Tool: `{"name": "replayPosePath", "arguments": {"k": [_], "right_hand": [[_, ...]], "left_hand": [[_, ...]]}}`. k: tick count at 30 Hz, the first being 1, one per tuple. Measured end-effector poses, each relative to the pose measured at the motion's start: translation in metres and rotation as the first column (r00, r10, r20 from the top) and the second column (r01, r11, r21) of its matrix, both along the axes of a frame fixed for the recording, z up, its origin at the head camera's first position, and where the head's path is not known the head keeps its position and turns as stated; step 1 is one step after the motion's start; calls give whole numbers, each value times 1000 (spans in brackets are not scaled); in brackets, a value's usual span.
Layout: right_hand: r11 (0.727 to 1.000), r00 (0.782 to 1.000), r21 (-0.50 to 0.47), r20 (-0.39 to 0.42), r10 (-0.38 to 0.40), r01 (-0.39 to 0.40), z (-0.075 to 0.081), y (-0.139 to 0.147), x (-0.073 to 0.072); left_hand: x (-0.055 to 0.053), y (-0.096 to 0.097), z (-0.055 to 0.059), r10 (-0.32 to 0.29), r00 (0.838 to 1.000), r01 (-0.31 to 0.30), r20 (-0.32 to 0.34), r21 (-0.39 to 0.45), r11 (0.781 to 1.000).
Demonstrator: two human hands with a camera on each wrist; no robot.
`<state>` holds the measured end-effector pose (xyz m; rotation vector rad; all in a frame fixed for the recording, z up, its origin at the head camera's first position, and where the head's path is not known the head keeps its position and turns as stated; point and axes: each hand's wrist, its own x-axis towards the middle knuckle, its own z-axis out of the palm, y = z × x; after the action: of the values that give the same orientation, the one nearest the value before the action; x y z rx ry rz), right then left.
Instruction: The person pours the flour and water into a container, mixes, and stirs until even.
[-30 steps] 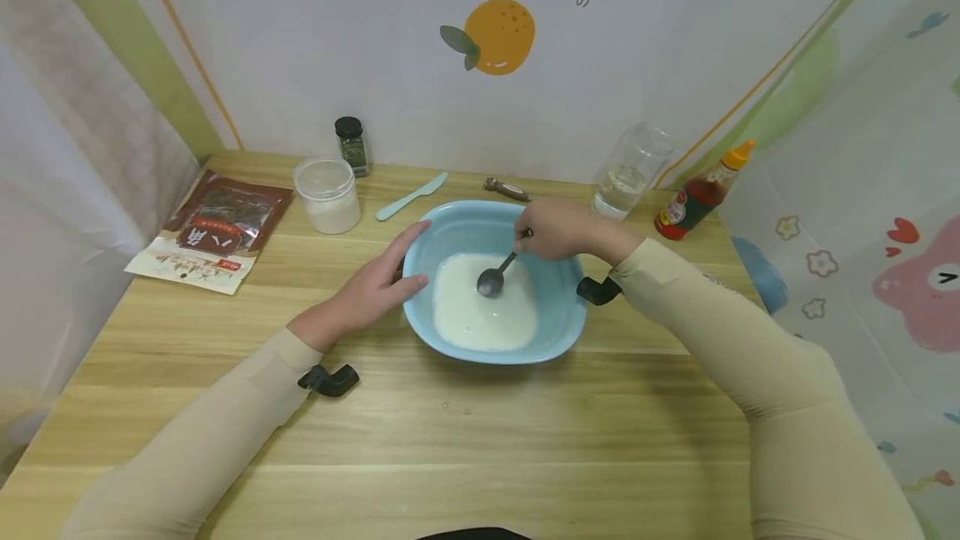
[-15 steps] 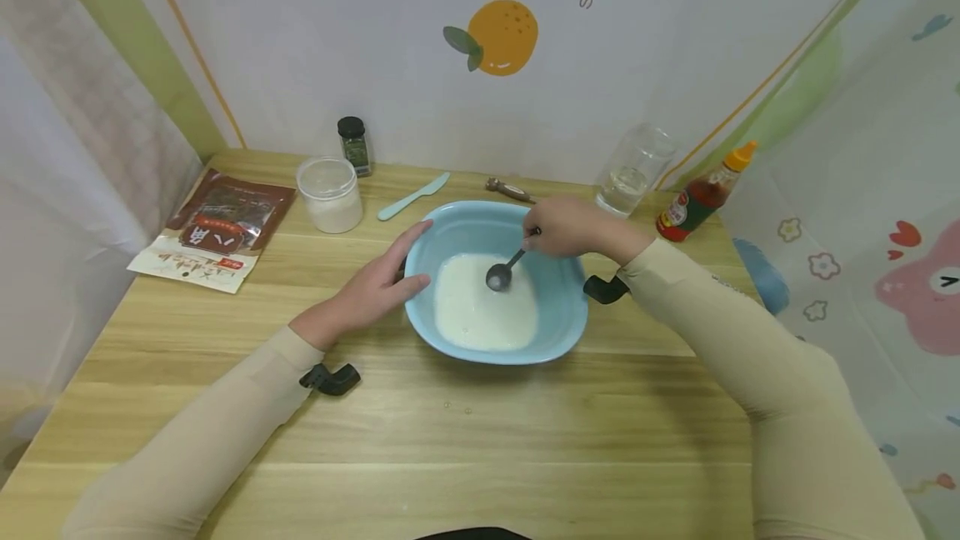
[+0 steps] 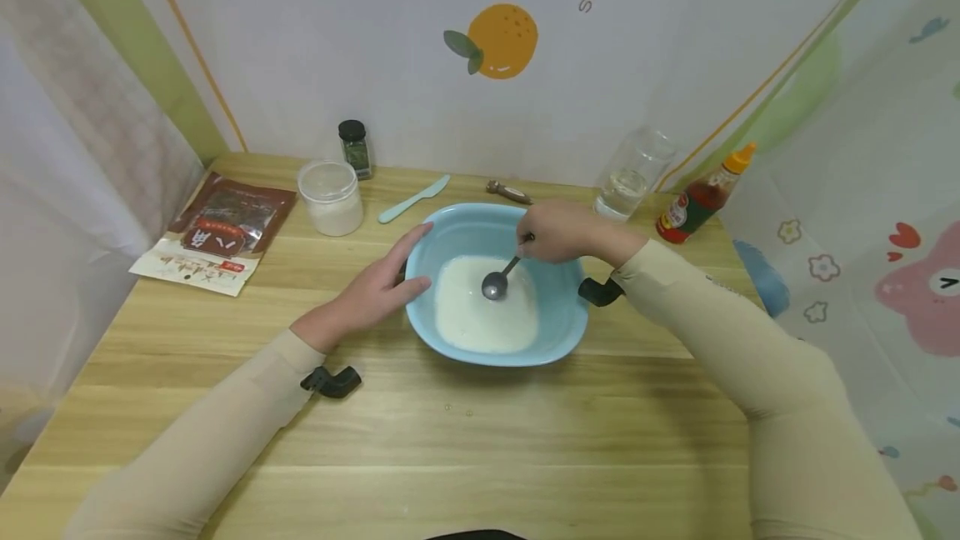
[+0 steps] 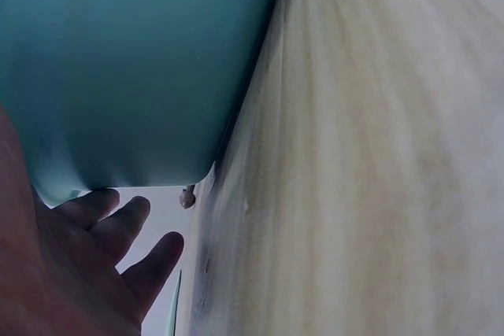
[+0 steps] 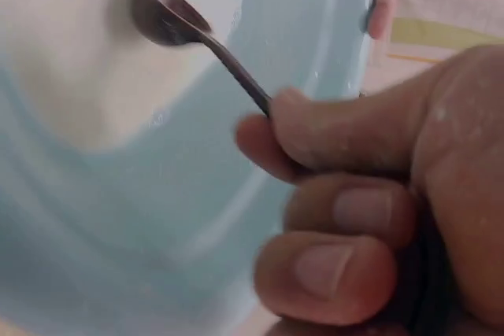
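A light-blue basin [image 3: 562, 307] stands on the wooden table with a pool of milky white liquid [image 3: 472, 323] in its bottom. My right hand [image 3: 557, 232] reaches over its far right side, pinching the handle of a dark spoon [image 3: 494, 285] between thumb and index finger. In the right wrist view the bowl of the spoon [image 5: 169, 17] is close over the liquid, and the other fingers are curled in. At the basin's left side my left hand [image 3: 375, 286] rests with fingers spread, thumb tip at the rim. The left wrist view shows its extended fingers [image 4: 118, 230] beside the basin's outer wall [image 4: 134, 68].
Along the back stand a white-filled jar [image 3: 332, 211], a black-capped spice bottle [image 3: 356, 152], a glass of clear liquid [image 3: 624, 190] and a red sauce bottle [image 3: 693, 202]. A pale green knife [image 3: 412, 200], a brown-handled utensil [image 3: 510, 192] and a brown packet [image 3: 225, 227] lie there too.
The spoon has shifted slightly right and back left over the liquid, with my right hand moving along. My left hand and the basin have stayed put.
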<state>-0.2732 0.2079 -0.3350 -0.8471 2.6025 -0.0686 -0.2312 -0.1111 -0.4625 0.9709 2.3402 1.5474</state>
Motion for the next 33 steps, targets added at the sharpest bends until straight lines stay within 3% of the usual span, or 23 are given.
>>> {"name": "replayPosePath", "arguments": {"k": [6,8,13,17,21,24,26,29,33], "right_hand": [[998,993,-48,109,54,-49,-1,-1,0],[997,996,-66,86,33,-27,-2,-3,-2],[994,994,-42,10,-105,106,-2,-5,-8],[992,994,-61,-12,-113,112,-8,-16,-6],[991,998,-131,55,29,-22,-16,-25,3],[980,976,-150,150,155,-133,-13,-20,9],[978,963,-121,189,191,-170,-8,-12,11],[988,968,-32,194,156,-153,-1,1,7],[998,990,41,134,41,-47,7,11,-3]], "left_hand": [[0,0,1,9,1000,-9,-5,-4,1000],[1,0,0,9,1000,-9,-6,-5,1000],[1,-1,-3,4,1000,-4,-2,5,1000],[2,-1,-5,-4,1000,4,-1,25,1000],[3,-1,-5,-6,1000,5,3,29,1000],[3,-1,-4,-4,1000,4,8,24,1000],[3,0,-3,-2,1000,2,5,16,1000],[2,0,-2,1,1000,-1,1,7,1000],[1,0,0,3,1000,-3,3,3,1000]]}}
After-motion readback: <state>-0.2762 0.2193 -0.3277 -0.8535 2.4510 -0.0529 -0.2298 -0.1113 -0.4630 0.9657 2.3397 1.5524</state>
